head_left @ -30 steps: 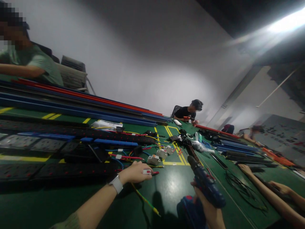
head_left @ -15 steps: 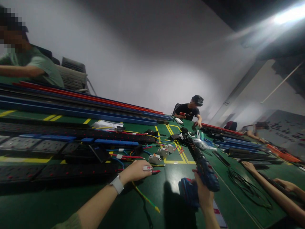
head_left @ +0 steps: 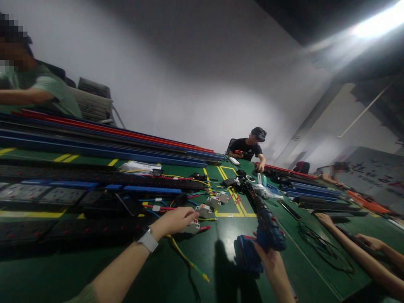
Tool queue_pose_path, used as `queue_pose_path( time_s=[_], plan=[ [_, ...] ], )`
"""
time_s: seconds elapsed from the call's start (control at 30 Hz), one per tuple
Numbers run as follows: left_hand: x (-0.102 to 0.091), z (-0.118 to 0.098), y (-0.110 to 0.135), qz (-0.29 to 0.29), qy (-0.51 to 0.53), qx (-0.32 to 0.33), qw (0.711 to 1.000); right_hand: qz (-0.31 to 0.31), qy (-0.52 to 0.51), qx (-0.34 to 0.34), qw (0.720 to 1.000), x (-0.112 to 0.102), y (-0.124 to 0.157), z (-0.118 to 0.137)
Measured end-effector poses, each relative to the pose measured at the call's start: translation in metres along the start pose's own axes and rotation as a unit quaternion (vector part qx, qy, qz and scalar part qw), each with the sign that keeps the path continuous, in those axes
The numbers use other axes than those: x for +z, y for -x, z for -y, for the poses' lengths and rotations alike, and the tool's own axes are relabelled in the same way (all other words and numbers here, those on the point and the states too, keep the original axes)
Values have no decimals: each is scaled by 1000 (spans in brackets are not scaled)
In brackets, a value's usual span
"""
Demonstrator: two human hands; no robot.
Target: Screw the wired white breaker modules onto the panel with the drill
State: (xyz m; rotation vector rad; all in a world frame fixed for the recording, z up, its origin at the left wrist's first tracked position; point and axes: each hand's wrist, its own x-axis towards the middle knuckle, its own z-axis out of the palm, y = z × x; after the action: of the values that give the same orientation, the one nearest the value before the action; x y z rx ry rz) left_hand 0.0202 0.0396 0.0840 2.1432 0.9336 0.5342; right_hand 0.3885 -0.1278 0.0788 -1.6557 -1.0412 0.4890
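Observation:
My right hand (head_left: pixel 271 256) is wrapped around the grip of a blue cordless drill (head_left: pixel 270 225), which points away across the green table. My left hand (head_left: pixel 176 219), with a watch on the wrist, has its fingers bent together at a white circuit breaker (head_left: pixel 193 227) with a red lead. The fingertips lie between it and a second circuit breaker (head_left: pixel 203 210); the exact contact is hidden. Two more such pieces sit just beyond. A yellow-green wire (head_left: pixel 191 263) trails below the left hand.
Black socket strips (head_left: pixel 94 229) lie to the left, with blue and red rails (head_left: pixel 126 149) behind them. A phone (head_left: pixel 289 209) and a coiled black cable (head_left: pixel 325 250) lie right of the drill. Co-workers sit around the table; another person's arms (head_left: pixel 350 244) reach in at the right.
My left hand has slid slightly left and up, uncovering more of the near circuit breaker. The drill stays in my right hand. The whole view has shifted a little.

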Motion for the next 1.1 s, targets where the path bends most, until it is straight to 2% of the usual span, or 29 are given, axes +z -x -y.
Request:
queue_pose_path(
  time_s=[0.07,0.1,0.17,0.2,0.23,0.3,0.33,0.37,0.43,0.53,0.63,0.73,0.9,1.1],
  plan=[
    [-9,4,-2,-38,-14,-1,999,-59,-7,-7,998,-2,18,-8],
    [-13,7,-3,-64,-32,0,997,-122,-6,-16,992,-1,29,-12],
    [-20,15,-4,-109,-86,0,990,-260,-10,-54,964,3,53,-18],
    [-22,18,-5,-118,-113,3,987,-297,-8,-74,952,7,63,-17],
    [-22,21,-6,-121,-138,5,983,-306,-3,-103,946,14,71,-14],
    [-20,24,-8,-110,-182,6,977,-277,24,-205,938,34,76,1],
    [-18,25,-10,-102,-201,2,974,-234,54,-246,939,47,72,11],
    [-14,26,-11,-93,-217,-1,972,-154,90,-266,947,61,63,22],
    [-7,26,-13,-81,-245,-9,966,3,113,-251,961,93,36,42],
    [4,29,-14,-79,-271,-18,959,104,150,-225,957,137,-11,54],
    [11,35,-15,-92,-280,-38,955,162,196,-244,936,169,-45,49],
    [14,43,-17,-103,-267,-60,956,210,208,-235,926,188,-61,42],
    [15,50,-21,-132,-238,-52,961,233,182,-228,928,203,-67,36],
    [15,49,-22,-139,-213,-52,966,228,148,-225,936,208,-63,28]
  ],
)
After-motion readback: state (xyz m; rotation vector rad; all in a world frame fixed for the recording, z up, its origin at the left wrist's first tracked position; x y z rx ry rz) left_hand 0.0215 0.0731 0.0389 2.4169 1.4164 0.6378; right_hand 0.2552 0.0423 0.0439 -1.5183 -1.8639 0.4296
